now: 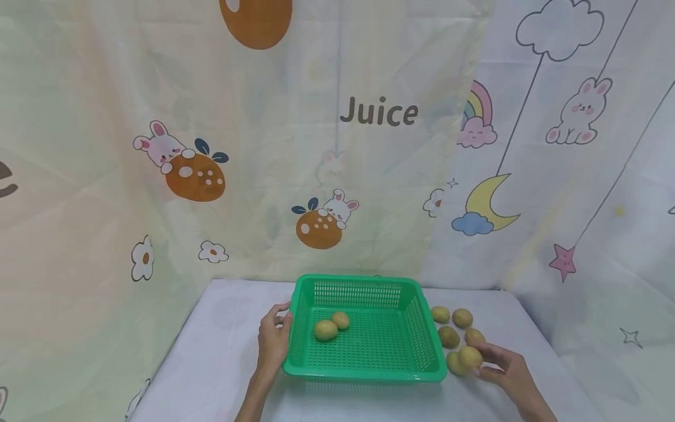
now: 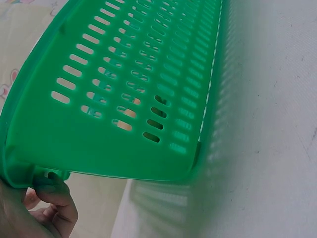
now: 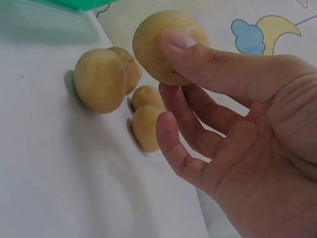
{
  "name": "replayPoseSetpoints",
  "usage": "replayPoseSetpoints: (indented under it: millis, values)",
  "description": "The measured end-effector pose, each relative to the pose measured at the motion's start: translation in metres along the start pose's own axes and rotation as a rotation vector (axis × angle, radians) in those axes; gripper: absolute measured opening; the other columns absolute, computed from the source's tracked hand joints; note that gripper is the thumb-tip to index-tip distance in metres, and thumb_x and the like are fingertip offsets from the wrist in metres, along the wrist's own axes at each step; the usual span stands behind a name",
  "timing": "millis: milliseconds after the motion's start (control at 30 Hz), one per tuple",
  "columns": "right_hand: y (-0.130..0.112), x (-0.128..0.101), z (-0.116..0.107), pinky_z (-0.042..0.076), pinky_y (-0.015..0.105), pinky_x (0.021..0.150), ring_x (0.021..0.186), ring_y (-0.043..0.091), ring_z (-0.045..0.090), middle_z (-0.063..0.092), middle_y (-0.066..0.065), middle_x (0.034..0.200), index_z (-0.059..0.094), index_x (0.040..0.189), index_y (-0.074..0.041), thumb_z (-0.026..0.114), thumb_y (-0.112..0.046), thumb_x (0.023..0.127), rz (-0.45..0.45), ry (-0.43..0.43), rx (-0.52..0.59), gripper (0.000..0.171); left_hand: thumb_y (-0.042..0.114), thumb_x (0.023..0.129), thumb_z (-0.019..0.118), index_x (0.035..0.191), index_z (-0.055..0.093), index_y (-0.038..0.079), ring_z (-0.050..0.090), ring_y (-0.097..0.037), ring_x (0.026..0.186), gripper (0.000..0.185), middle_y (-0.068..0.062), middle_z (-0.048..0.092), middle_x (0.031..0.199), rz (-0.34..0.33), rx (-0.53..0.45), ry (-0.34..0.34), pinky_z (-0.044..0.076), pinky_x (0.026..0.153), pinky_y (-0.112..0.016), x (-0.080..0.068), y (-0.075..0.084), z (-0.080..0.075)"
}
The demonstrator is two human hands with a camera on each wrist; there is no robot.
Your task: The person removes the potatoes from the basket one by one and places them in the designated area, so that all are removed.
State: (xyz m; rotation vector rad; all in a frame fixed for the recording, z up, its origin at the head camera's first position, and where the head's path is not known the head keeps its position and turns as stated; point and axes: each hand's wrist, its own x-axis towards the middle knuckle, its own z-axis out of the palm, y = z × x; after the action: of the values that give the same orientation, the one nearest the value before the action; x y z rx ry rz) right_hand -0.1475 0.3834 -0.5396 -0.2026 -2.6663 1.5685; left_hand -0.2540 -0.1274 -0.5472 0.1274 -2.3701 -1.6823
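A green slotted basket (image 1: 364, 282) sits on the white table, with two yellow potatoes (image 1: 326, 330) lying in its left half. My left hand (image 1: 274, 335) grips the basket's left rim; in the left wrist view its fingers (image 2: 52, 206) curl under the corner of the basket wall (image 2: 124, 74). Right of the basket, my right hand (image 1: 493, 360) pinches one potato (image 1: 470, 356) between thumb and fingers. The right wrist view shows the thumb on top of that potato (image 3: 153, 49), and the right hand (image 3: 173, 84) is otherwise loosely spread.
Several more loose potatoes (image 1: 449, 336) lie on the table just right of the basket, and some also show as a potato cluster (image 3: 99, 79) in the right wrist view. A cartoon-print curtain (image 1: 337, 146) hangs close behind the table. The table edges drop off left and right.
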Motion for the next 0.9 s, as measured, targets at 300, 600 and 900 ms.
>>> replayPoseSetpoints:
  millis: [300, 600, 900]
  values:
    - [0.011, -0.002, -0.006, 0.06, 0.024, 0.089, 0.104, -0.014, 0.064, 0.068, -0.034, 0.121, 0.062, 0.148, 0.002, 0.087, -0.016, 0.092, 0.057, 0.0, -0.019, 0.064, 0.015, 0.112, 0.059, 0.142, 0.067, 0.004, 0.076, -0.018, 0.075, 0.034, -0.016, 0.076, 0.098, 0.004, -0.008, -0.005, 0.056, 0.064, -0.028, -0.001, 0.0, -0.001]
    - [0.022, -0.002, -0.014, 0.06, 0.024, 0.09, 0.102, -0.017, 0.061, 0.068, -0.031, 0.123, 0.06, 0.151, 0.0, 0.087, -0.021, 0.094, 0.119, 0.009, -0.047, 0.067, 0.014, 0.112, 0.058, 0.143, 0.067, 0.004, 0.075, -0.017, 0.073, 0.034, -0.016, 0.076, 0.096, 0.015, -0.01, -0.009, 0.055, 0.063, -0.027, 0.001, -0.002, 0.0]
    - [0.034, 0.0, -0.021, 0.06, 0.023, 0.091, 0.102, -0.018, 0.061, 0.065, -0.039, 0.116, 0.06, 0.151, 0.002, 0.087, -0.019, 0.093, 0.137, 0.018, -0.006, 0.067, 0.014, 0.112, 0.059, 0.142, 0.068, 0.005, 0.073, -0.017, 0.071, 0.033, -0.016, 0.076, 0.097, 0.012, 0.002, -0.001, 0.053, 0.062, -0.027, 0.001, -0.001, 0.0]
